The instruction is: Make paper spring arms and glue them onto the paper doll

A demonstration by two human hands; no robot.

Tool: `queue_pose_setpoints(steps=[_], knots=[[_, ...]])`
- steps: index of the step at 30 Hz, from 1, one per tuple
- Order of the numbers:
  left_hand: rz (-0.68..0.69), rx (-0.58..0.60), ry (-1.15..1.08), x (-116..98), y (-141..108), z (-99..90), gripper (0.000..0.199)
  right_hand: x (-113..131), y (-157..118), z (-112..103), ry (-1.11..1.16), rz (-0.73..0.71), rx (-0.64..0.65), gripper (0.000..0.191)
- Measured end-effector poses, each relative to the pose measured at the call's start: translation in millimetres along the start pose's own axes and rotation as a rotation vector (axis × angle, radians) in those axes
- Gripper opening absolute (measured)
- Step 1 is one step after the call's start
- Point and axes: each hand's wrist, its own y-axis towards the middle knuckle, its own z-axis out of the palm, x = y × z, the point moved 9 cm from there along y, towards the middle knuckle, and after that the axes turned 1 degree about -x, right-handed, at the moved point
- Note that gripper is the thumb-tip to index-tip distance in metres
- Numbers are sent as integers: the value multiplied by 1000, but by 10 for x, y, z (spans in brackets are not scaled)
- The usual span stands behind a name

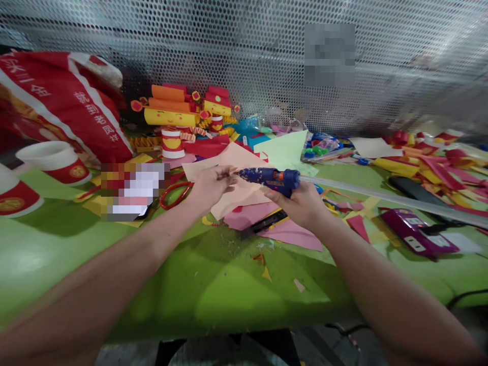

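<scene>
In my right hand (305, 201) is a blue hot glue gun (263, 177), its nozzle pointing left and a long clear glue stick (366, 192) trailing out of its back. My left hand (213, 185) is closed in a pinch at the nozzle tip; the small bit between its fingers is too hidden to name. Beneath both hands lie a sheet of peach paper (223, 203) and pink paper (301, 238). A black utility knife (267, 223) rests on the pink paper. Red-handled scissors (168, 198) lie just left of my left hand.
Paper cups (53, 157) and a lit phone (133, 190) are on the left, before a red bag (76, 101). Paper figures (170, 117) stand at the back. A purple device (417, 231) and heaped paper strips (438, 168) occupy the right of the green table (213, 300).
</scene>
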Motion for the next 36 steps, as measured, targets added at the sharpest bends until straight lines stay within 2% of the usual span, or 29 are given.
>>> queue_pose_setpoints(steps=[11,17,20,23,26,31,36], knots=[[-7,-13,-15,8,-4,-7,14,22,-4,-35,-20,-38,-44,34],[-5,-20,-50,-4,-2,-28,14,3,10,-25,-12,-21,0,37],[-27,-11,-132,22,17,-44,9,17,11,-25,-19,-34,-6,36],[-59,-12,-223,68,46,-64,14,27,2,-13,-31,-55,-9,35],[-93,-37,-233,109,62,-89,15,17,-13,-3,-39,-57,-15,36],[-143,-57,-238,108,39,-87,4,9,-24,4,-32,-51,-15,36],[-142,-54,-247,85,34,-77,9,30,-3,-51,26,-45,-5,35]])
